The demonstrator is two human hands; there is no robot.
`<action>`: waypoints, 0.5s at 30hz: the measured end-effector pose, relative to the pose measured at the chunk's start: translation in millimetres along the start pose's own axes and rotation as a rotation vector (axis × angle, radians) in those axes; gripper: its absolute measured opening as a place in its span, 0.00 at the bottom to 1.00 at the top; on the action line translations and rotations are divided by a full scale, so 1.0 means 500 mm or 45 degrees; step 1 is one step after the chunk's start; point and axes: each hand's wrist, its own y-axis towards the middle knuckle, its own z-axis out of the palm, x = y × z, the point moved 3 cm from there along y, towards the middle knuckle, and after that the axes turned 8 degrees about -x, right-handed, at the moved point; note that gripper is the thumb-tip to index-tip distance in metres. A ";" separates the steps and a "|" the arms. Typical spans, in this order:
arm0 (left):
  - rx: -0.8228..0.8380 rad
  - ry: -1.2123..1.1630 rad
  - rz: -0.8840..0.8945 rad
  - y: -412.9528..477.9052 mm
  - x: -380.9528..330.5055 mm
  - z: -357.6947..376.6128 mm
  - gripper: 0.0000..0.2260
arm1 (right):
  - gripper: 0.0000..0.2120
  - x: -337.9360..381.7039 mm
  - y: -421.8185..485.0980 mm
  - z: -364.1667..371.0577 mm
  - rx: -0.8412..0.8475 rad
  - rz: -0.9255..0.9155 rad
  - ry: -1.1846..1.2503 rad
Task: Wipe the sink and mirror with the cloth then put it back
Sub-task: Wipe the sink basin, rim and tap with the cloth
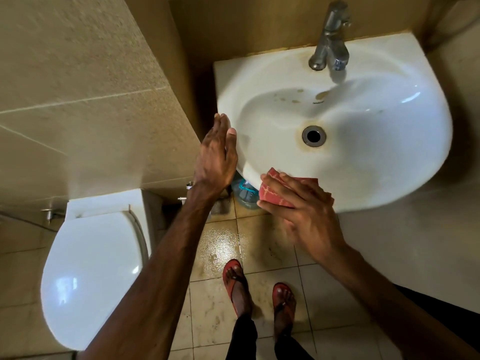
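A white wall-hung sink [363, 120] fills the upper right, with brown stains near the tap and a round drain [313, 135]. My right hand [304, 214] presses a folded red cloth [275, 189] flat against the sink's front rim. My left hand [217, 157] rests with straight fingers against the sink's left edge and holds nothing. The mirror is out of view.
A chrome tap [331, 40] stands at the back of the sink. A white toilet [96, 258] with its lid down sits at the left against a beige tiled wall. A plastic bottle [244, 193] stands under the sink. The tiled floor [220, 250] is wet beside my sandalled feet.
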 end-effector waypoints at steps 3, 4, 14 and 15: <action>-0.017 0.083 0.037 0.003 0.006 0.007 0.26 | 0.29 0.001 0.015 -0.001 -0.035 0.070 0.139; -0.023 0.120 0.051 0.002 0.004 0.009 0.26 | 0.29 0.005 0.025 0.002 -0.030 0.094 0.180; 0.009 0.342 0.155 0.002 0.002 0.006 0.27 | 0.36 -0.006 0.128 0.022 0.269 0.278 0.610; 0.012 0.364 0.163 0.001 -0.001 0.005 0.27 | 0.38 -0.018 0.114 0.013 0.300 0.283 0.611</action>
